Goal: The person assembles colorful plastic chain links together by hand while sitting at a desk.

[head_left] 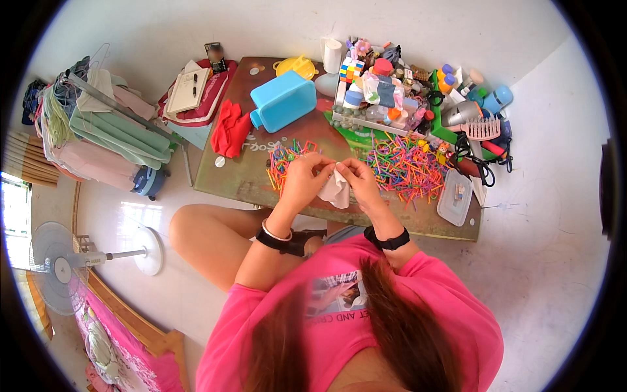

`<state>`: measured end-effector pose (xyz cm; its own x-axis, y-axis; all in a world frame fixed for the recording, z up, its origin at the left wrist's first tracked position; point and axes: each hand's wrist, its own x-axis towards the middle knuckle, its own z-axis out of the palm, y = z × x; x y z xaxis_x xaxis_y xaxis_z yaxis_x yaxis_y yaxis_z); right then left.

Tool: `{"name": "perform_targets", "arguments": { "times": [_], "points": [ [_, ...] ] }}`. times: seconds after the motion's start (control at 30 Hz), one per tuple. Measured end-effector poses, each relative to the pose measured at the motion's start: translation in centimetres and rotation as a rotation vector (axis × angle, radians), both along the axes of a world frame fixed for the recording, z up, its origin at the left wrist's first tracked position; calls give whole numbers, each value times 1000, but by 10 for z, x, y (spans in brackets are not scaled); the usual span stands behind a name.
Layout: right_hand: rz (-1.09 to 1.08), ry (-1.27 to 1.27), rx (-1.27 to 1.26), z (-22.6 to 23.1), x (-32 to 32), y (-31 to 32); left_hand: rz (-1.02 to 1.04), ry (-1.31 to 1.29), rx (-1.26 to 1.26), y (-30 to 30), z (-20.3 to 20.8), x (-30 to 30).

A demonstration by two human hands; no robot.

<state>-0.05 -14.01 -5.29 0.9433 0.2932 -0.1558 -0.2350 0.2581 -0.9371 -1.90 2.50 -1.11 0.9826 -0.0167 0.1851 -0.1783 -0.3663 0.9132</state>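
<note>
Both of my hands meet over the near edge of the table (251, 176), pinching the top of a small white cloth (336, 191) that hangs down between them. My left hand (307, 175) has its fingers closed at the cloth's upper edge. Close beside it, my right hand (359, 178) grips the same edge with thumb and fingers. Whether something small sits inside the cloth is hidden. A pile of thin colourful plastic sticks (408, 166) lies to the right of my hands. A smaller heap of the same sticks (279, 160) lies to the left, partly behind my left hand.
A blue plastic container (284, 101) lies on its side beside a red cloth (230, 129). At the back right stands a crowded box (372, 121) of bottles and small items. A clear lidded box (455, 198), black scissors (475, 160) and a pink hairbrush (480, 129) lie at the right.
</note>
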Motion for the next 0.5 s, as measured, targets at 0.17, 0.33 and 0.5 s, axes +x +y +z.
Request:
{"name": "perform_targets", "arguments": {
  "times": [0.17, 0.33, 0.5],
  "points": [
    [-73, -63, -98, -2, 7, -3, 42, -108, 142, -9, -9, -4],
    [-286, -203, -272, 2, 6, -2, 125, -25, 114, -10, -4, -4],
    [-182, -188, -164, 8, 3, -1, 79, 106, -58, -7, -16, -1]
  ]
}}
